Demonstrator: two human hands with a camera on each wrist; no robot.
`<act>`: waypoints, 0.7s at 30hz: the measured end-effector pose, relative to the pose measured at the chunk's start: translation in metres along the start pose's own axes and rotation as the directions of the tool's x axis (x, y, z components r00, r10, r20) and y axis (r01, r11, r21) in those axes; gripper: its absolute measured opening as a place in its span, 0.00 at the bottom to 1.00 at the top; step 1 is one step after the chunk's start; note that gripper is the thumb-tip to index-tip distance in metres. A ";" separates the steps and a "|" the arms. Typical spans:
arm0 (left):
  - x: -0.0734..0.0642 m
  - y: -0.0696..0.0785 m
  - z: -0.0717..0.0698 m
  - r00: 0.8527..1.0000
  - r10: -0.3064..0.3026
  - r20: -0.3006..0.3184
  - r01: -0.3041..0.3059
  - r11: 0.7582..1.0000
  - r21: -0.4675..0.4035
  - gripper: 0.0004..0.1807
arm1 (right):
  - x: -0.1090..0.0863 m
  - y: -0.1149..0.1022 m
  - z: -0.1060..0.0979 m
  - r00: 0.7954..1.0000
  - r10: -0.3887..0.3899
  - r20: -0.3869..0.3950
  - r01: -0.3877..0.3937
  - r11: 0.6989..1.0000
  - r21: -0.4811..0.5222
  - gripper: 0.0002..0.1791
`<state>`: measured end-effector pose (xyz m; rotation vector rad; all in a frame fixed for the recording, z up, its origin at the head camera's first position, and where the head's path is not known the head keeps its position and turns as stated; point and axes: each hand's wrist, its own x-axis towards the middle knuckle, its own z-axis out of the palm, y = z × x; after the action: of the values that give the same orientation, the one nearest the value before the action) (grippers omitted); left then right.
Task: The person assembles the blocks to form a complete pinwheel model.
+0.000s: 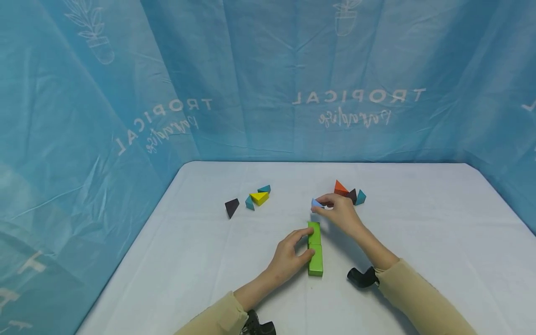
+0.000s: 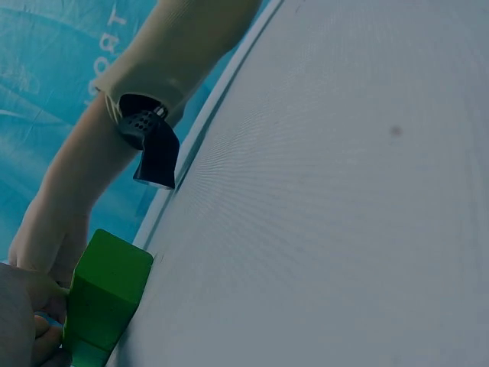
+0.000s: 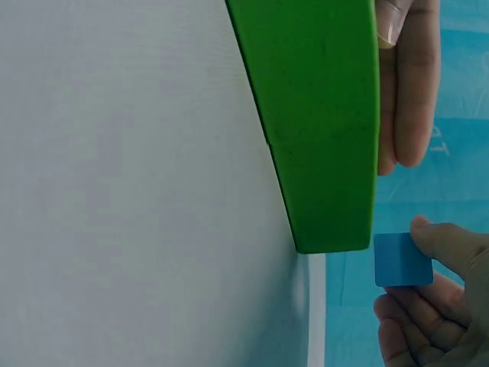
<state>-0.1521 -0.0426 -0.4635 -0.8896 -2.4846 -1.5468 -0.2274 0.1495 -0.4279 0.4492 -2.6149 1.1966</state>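
Note:
Two green blocks point(image 1: 315, 259) lie end to end on the table, forming one straight bar that points away from me. My left hand point(image 1: 289, 257) is at the bar's left side, with the index fingertip touching the far block and the thumb touching the near one. Just beyond the bar's far end, my right hand point(image 1: 340, 213) pinches a small light blue block point(image 1: 316, 204) between thumb and fingers. In the right wrist view this blue block point(image 3: 403, 260) shows a square face, and the green bar point(image 3: 328, 153) partly hides the left hand point(image 3: 412, 84).
Behind the right hand sit an orange triangular block point(image 1: 340, 188), a dark one point(image 1: 352, 195) and a teal one point(image 1: 360, 197). Farther left are a yellow block point(image 1: 259, 198), two teal pieces point(image 1: 250, 203) and a dark block point(image 1: 231, 207). Blue curtains point(image 1: 259, 83) surround the white table point(image 1: 176, 260).

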 end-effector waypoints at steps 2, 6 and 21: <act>0.000 0.000 0.000 1.000 0.001 0.001 -0.001 1.000 0.001 0.26 | 0.000 -0.001 0.003 1.000 0.002 0.002 -0.002 1.000 0.000 0.17; 0.000 0.000 0.000 1.000 -0.004 0.002 0.004 1.000 -0.002 0.25 | -0.001 -0.001 0.007 1.000 -0.011 -0.001 0.011 1.000 0.010 0.16; -0.001 0.001 0.000 1.000 -0.020 0.006 0.020 1.000 -0.004 0.25 | -0.006 0.008 0.021 0.999 0.023 0.041 -0.023 1.000 0.004 0.15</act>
<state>-0.1511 -0.0427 -0.4628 -0.8730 -2.5032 -1.5575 -0.2264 0.1391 -0.4488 0.4509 -2.6597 1.2125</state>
